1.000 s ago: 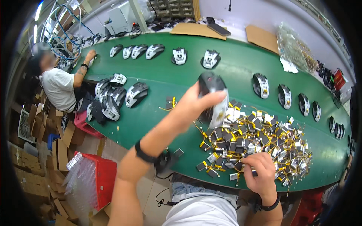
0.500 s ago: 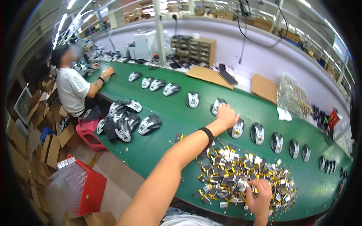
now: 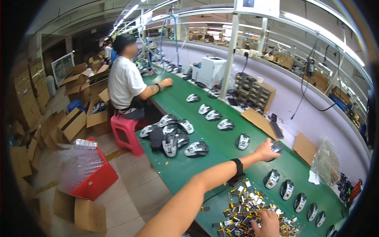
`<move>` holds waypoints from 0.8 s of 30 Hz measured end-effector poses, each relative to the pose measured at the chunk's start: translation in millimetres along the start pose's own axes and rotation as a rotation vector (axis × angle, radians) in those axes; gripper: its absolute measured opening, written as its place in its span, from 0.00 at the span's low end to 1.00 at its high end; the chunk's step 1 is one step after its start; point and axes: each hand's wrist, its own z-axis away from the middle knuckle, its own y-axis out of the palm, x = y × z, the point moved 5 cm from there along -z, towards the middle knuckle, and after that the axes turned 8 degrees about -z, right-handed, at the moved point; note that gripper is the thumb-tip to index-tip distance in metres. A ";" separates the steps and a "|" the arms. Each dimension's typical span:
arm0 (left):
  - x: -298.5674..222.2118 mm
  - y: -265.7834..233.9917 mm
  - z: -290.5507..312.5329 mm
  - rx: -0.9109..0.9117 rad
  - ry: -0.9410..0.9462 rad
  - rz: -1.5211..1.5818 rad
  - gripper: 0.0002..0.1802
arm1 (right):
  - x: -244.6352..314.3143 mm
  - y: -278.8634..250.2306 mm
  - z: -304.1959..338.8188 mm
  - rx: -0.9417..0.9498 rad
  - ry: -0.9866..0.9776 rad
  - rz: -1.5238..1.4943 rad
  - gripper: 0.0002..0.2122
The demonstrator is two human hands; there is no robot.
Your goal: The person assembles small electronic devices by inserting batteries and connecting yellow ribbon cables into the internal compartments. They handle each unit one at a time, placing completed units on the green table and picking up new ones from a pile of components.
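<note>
My left hand point(image 3: 263, 151), its wrist in a black band, reaches across the green bench point(image 3: 221, 173) with its fingers closed round a partly assembled computer mouse point(image 3: 276, 146). The fingers cover part of this mouse. My right hand point(image 3: 268, 224) is low in the view, over a heap of small battery packs point(image 3: 244, 205) with yellow tape and thin leads. Its thumb stands apart from the curled fingers, and no battery shows between them. Past my left hand, a white-and-black mouse point(image 3: 242, 141) stands in a row; another mouse point(image 3: 271, 178) lies nearer on the right.
Several mice are clustered at the bench's left edge, beside a single mouse point(image 3: 196, 149). A person in a white shirt point(image 3: 125, 83) sits on a pink stool point(image 3: 128, 136). A red crate point(image 3: 98, 177) and cardboard boxes stand on the floor. Cardboard sheets point(image 3: 304, 149) lie along the far edge.
The view has swung left, so the bench appears farther right. My left hand has closed on a mouse from the row and carries it. My right hand stays at the battery heap.
</note>
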 end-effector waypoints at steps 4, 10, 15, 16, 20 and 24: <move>-42.4 -74.7 91.8 0.235 0.116 0.593 0.40 | 13.7 17.6 -34.7 0.010 -0.139 -0.020 0.23; -17.3 -160.2 238.9 0.160 -0.127 1.202 0.24 | 25.8 35.6 -69.5 0.021 -0.314 0.133 0.10; 76.3 -186.0 368.3 -0.204 -0.092 1.710 0.34 | 42.4 29.9 -90.4 0.078 -0.248 -0.009 0.05; 75.9 -176.1 373.2 -0.209 -0.046 1.740 0.36 | 44.3 26.9 -94.0 0.099 -0.238 -0.022 0.04; 78.8 -152.1 384.7 -0.257 -0.069 1.694 0.38 | 56.8 43.4 -115.3 0.200 -0.235 -0.141 0.03; 80.2 -148.5 385.8 -0.268 -0.195 1.597 0.37 | 91.1 91.7 -129.4 0.238 -0.462 -0.112 0.05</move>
